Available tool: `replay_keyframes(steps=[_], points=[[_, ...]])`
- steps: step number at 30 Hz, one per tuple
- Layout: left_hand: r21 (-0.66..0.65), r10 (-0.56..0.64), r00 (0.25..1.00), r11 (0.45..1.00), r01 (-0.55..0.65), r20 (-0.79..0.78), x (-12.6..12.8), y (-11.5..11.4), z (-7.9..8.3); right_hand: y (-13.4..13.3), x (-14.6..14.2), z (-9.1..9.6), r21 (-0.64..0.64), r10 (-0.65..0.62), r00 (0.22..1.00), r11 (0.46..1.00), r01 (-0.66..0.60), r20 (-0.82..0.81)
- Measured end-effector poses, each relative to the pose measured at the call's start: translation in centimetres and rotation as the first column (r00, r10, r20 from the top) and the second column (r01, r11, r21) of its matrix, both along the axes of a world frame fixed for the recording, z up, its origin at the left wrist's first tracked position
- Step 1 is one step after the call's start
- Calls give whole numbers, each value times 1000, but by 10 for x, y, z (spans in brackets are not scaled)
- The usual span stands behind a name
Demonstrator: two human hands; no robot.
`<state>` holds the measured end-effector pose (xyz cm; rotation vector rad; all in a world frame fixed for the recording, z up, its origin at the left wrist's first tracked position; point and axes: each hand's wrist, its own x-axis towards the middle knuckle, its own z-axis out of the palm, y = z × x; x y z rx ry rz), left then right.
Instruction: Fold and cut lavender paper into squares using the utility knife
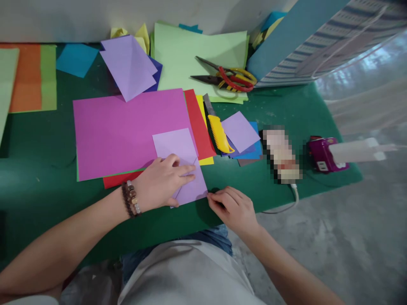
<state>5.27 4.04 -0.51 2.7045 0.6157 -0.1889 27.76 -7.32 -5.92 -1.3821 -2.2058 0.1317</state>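
Observation:
A light purple sheet of paper with crease lines lies partly on a larger magenta sheet and partly on the green table. My left hand, a bead bracelet at its wrist, presses flat on the paper with fingers spread. At the paper's lower right corner, my right hand pinches the tip between thumb and forefinger. Red paper and yellow paper stick out from under the magenta sheet. Just right of these lies a yellow-handled cutter knife.
Scissors and pliers rest on pale green sheets at the back. Small purple and blue squares, a blurred phone on a cable and a purple plug adapter are at right. A blue box-like object stands behind.

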Motion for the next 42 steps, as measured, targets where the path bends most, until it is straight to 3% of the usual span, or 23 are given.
replay_keyframes(steps=[13,19,25,34,42], points=[[3,1,1000,1000,0,-5,0,0,0,-1,-8,5,-89,-31,996,996,24,-80],[-7,-8,1000,1000,8,14,0,1,-2,-2,5,9,-71,-269,953,963,261,-138],[-8,-3,1000,1000,3,15,0,1,-1,-2,-8,5,-89,-99,995,991,96,-31],[-8,-4,1000,1000,4,15,-1,0,-2,1,-2,9,-65,-123,992,990,125,32],[-6,-5,1000,1000,5,17,-1,-1,-1,-4,-10,4,-69,-61,998,996,62,18]])
